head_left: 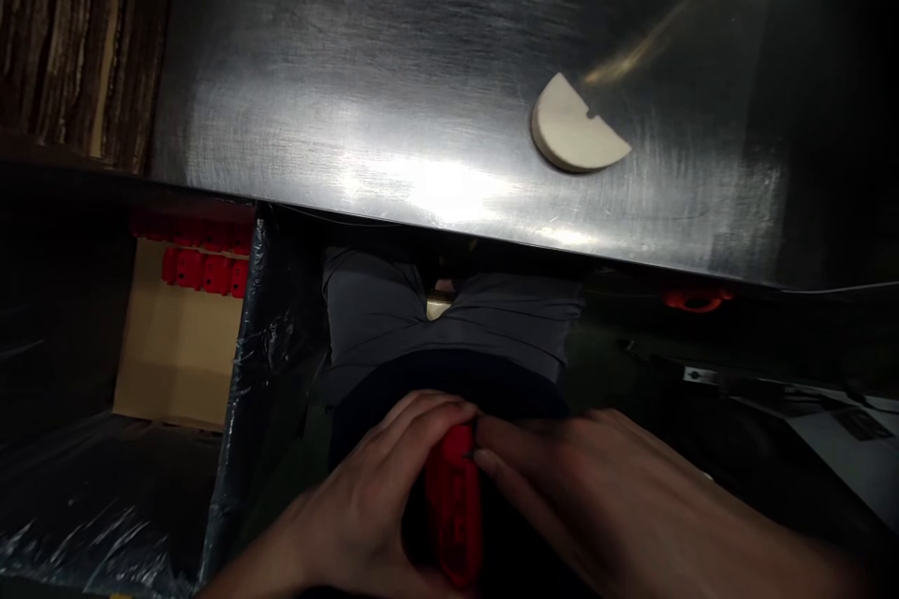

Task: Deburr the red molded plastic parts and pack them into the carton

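Close to my body at the bottom of the view is a red plastic part [455,515], long with rounded ends and recesses along its face. My left hand [372,487] is closed around it, fingers over its upper end and thumb low on its left side. At its upper right edge my right hand [582,487] has its fingertips pinched together. A small dark tip shows by those fingertips against the red part. What the right hand pinches is too dark and small to name.
A pale half-disc with a notch [580,131] lies on the metal table [351,94]. Stacked cardboard [84,37] stands at the left. Below it, a plastic-lined box [235,374] holds several red parts [203,271] on cardboard. A red ring-shaped thing [697,299] is under the table's edge.
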A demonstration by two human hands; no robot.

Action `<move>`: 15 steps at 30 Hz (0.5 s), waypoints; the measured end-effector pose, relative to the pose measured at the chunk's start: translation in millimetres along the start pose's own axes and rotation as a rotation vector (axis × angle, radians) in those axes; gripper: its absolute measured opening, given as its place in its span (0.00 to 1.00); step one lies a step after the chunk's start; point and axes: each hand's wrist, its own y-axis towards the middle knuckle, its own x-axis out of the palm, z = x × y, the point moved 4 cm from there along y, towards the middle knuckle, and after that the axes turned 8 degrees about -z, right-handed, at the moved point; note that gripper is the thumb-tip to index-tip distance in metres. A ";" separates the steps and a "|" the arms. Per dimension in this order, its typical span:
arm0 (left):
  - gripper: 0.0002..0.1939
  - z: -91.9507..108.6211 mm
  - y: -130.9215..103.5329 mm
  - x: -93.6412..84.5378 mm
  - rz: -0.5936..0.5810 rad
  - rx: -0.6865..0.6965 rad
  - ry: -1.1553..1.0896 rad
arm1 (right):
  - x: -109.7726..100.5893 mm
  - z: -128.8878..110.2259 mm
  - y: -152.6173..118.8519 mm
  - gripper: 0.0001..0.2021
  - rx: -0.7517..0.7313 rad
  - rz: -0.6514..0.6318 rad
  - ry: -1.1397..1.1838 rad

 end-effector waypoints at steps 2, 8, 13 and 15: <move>0.73 0.4 0.6 -0.1 0.002 -0.004 0.001 | 0.3 0.8 0.5 0.12 0.009 -0.001 0.010; 0.73 -1.4 0.4 0.2 -0.003 -0.013 0.021 | -1.8 0.7 2.4 0.11 0.008 0.004 0.022; 0.74 -3.2 -0.7 0.8 -0.003 -0.021 0.047 | -2.4 1.2 2.5 0.12 -0.015 0.039 0.080; 0.75 -2.7 -0.7 1.0 -0.002 -0.023 0.056 | -3.0 0.8 2.1 0.12 -0.033 0.065 0.111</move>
